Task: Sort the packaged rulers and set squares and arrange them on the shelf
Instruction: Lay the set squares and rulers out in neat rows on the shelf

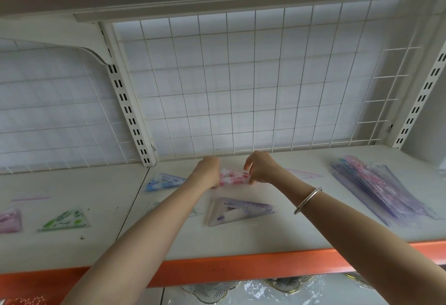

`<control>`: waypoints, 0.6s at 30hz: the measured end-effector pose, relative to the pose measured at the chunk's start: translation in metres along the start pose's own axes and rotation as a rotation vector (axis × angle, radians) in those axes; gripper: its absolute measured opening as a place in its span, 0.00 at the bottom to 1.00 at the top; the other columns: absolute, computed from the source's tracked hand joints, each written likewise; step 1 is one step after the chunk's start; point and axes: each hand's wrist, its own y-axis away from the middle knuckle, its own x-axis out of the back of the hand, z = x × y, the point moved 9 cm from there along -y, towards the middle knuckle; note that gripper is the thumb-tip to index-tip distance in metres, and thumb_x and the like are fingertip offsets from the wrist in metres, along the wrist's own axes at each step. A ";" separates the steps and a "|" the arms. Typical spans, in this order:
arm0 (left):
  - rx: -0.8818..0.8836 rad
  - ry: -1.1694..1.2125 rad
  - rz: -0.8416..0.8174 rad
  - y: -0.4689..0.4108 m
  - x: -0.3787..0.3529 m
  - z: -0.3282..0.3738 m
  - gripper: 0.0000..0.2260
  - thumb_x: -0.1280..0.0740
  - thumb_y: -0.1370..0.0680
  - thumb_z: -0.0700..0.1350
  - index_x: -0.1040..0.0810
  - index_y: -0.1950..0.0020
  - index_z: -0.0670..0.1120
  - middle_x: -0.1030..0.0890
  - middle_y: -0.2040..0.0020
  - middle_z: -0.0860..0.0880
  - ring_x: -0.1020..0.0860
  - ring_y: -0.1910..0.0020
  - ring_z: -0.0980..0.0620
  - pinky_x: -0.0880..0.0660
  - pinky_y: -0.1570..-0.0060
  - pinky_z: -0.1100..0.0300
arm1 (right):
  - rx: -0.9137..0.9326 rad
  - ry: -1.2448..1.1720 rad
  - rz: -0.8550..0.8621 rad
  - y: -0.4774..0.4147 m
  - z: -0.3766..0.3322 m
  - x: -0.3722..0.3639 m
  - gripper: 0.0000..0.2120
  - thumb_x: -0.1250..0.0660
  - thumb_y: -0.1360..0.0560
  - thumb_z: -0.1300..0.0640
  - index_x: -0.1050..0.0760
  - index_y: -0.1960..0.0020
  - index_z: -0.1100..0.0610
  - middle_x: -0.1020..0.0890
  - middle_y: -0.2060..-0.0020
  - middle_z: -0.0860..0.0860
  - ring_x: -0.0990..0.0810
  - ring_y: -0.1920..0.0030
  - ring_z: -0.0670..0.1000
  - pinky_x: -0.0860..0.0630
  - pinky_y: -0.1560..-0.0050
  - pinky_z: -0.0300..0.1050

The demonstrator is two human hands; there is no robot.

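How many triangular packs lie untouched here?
4: blue triangular pack left of the held pink pack, purple pack nearer, green pack far left, pale pack right. The edge-cropped pack is unclear.

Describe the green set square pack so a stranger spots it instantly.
On the white shelf with the orange edge, look left of the slotted upright. The green set square pack lies flat near the front, the only green one there.

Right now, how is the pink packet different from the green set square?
The pink packet is gripped between the left hand and right hand; the green set square lies flat, untouched. The pink packet is toward the back; the green set square is nearer the front, leftward. Both look plastic-wrapped.
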 end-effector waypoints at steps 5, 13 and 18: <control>0.005 -0.033 -0.021 -0.003 -0.002 0.001 0.16 0.30 0.28 0.35 0.23 0.41 0.34 0.21 0.42 0.38 0.20 0.44 0.45 0.23 0.51 0.56 | 0.023 0.017 -0.008 -0.001 -0.003 -0.002 0.21 0.24 0.35 0.65 0.21 0.43 0.60 0.18 0.48 0.55 0.21 0.47 0.53 0.24 0.47 0.42; -0.045 0.184 0.000 -0.012 0.033 -0.040 0.26 0.24 0.31 0.40 0.26 0.35 0.41 0.23 0.39 0.43 0.23 0.42 0.45 0.27 0.44 0.57 | 0.147 -0.037 0.057 -0.007 -0.041 0.004 0.20 0.28 0.31 0.63 0.24 0.39 0.59 0.21 0.42 0.54 0.22 0.44 0.53 0.26 0.42 0.43; -0.046 0.082 -0.081 -0.015 0.041 -0.099 0.29 0.25 0.29 0.41 0.30 0.30 0.45 0.28 0.32 0.46 0.28 0.35 0.48 0.30 0.39 0.58 | 0.228 -0.058 0.013 -0.017 -0.097 -0.015 0.17 0.31 0.27 0.58 0.24 0.39 0.60 0.21 0.41 0.54 0.22 0.43 0.53 0.27 0.40 0.44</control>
